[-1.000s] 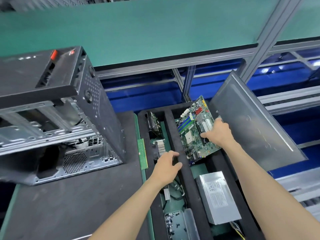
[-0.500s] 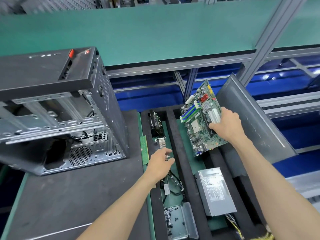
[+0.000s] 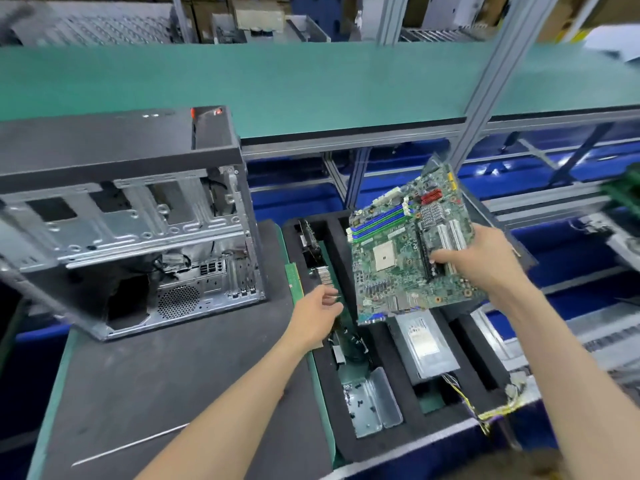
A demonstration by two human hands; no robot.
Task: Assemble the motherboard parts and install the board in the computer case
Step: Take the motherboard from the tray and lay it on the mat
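Dark bench mat point(image 3: 145, 382) with open computer case point(image 3: 131, 223), right hand point(image 3: 485, 261) gripping motherboard point(image 3: 405, 251) above foam tray point(image 3: 346, 403), left hand point(image 3: 317, 315) loose-fingered, holding nothing

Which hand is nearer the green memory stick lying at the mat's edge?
Left. The left hand hovers just right of the green memory stick; the right hand is far to its right, gripping the green motherboard.

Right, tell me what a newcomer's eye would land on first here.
First the green motherboard, held up tilted in the right hand above the black foam parts tray. Next the open computer case, on the dark mat at the left with its bare metal frame showing. The left hand reaches over the tray's left compartments, fingers relaxed; a silver power supply lies in the tray below the board.
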